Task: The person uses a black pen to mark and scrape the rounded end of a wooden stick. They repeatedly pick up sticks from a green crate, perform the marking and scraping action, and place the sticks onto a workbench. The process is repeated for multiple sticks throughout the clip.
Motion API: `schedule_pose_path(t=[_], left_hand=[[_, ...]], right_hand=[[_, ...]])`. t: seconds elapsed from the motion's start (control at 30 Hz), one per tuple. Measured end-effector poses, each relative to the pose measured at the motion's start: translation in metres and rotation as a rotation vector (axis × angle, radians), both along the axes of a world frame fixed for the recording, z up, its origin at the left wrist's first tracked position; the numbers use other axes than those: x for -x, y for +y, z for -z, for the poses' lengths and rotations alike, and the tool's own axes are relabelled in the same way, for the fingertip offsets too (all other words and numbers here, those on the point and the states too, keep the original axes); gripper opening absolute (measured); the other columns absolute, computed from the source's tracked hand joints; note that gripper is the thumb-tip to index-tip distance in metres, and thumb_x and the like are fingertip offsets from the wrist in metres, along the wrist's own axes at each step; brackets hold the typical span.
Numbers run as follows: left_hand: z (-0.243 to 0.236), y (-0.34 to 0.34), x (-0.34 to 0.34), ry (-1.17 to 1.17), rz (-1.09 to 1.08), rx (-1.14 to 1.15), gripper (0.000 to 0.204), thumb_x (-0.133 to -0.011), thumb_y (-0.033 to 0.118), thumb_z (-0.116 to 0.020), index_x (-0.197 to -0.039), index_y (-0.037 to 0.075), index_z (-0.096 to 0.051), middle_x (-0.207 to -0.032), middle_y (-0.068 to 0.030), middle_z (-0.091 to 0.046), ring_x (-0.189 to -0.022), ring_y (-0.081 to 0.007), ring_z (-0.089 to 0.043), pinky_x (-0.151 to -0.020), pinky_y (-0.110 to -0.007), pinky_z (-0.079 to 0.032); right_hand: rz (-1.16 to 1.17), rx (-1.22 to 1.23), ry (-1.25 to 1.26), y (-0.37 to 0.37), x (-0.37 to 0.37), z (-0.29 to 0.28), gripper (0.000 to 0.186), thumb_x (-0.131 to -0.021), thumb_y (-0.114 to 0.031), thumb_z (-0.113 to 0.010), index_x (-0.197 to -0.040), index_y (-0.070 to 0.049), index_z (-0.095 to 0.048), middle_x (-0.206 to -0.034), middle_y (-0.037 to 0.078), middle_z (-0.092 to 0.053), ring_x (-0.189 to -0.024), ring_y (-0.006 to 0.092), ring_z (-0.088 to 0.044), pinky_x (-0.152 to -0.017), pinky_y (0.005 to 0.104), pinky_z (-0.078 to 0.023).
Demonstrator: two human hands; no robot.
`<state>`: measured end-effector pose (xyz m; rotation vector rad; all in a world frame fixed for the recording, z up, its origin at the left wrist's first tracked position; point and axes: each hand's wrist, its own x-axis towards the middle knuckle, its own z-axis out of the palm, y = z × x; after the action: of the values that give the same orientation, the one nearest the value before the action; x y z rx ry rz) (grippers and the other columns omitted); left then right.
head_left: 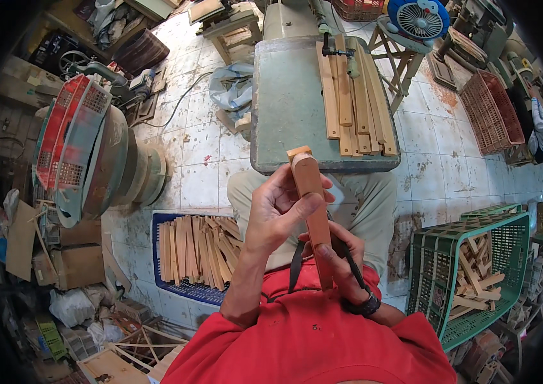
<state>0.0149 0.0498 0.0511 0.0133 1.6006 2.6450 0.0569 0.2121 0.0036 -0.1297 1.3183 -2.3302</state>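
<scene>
A reddish-brown wooden strip [314,221] with a rounded far end is held in front of my chest, slanting from the table's edge toward my shirt. My left hand [275,211] grips its upper half, thumb across the face and fingers behind. Lower down, my right hand [345,272] closes around the near part, thumb on the side. A lighter block-like wooden end [299,152] shows just past the strip's tip; whether it is a separate piece I cannot tell. Several similar strips [362,102] lie on the grey-green table [291,105] beyond my hands.
A blue crate [156,256] of wooden strips stands on the left floor. At the right is a green crate [438,281] with wooden offcuts. A black-handled tool [335,52] rests on the strips on the table. A blue fan [418,22] sits on a stool behind; machinery [115,144] stands left.
</scene>
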Motion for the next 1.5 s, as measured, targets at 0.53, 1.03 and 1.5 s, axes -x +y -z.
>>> schedule_pose_path(t=[0.53, 1.03, 1.5], left_hand=[[0.043, -0.016, 0.022, 0.052, 0.128, -0.469, 0.088, -0.078, 0.02, -0.08, -0.144, -0.005, -0.027, -0.097, -0.019, -0.06, -0.085, -0.0296, -0.061, -0.073, -0.042, -0.058], [0.0, 0.0, 0.007, 0.008, -0.043, 0.184, 0.055, -0.086, 0.012, -0.074, -0.131, -0.005, -0.046, -0.116, -0.0223, -0.064, -0.101, -0.0301, -0.068, -0.083, -0.037, -0.056], [0.0, 0.004, 0.005, 0.007, -0.006, 0.149, 0.042, -0.084, 0.007, -0.073, -0.12, -0.007, -0.054, -0.1, -0.0177, -0.069, -0.086, -0.0254, -0.071, -0.078, -0.035, -0.057]], right_hand=[[-0.067, 0.032, -0.054, 0.005, -0.004, -0.001, 0.051, -0.09, -0.017, -0.068, -0.129, 0.01, -0.051, -0.106, 0.018, -0.068, -0.084, 0.0152, -0.065, -0.077, 0.0291, -0.053], [0.018, 0.011, -0.109, 0.001, -0.001, -0.001, 0.05, -0.09, -0.02, -0.068, -0.129, 0.007, -0.053, -0.103, 0.016, -0.068, -0.08, 0.0142, -0.062, -0.074, 0.0286, -0.051], [0.366, -0.158, 0.385, 0.022, 0.05, -0.013, 0.058, -0.1, -0.035, -0.055, -0.141, 0.002, -0.038, -0.108, 0.015, -0.068, -0.084, 0.0178, -0.065, -0.08, 0.0312, -0.051]])
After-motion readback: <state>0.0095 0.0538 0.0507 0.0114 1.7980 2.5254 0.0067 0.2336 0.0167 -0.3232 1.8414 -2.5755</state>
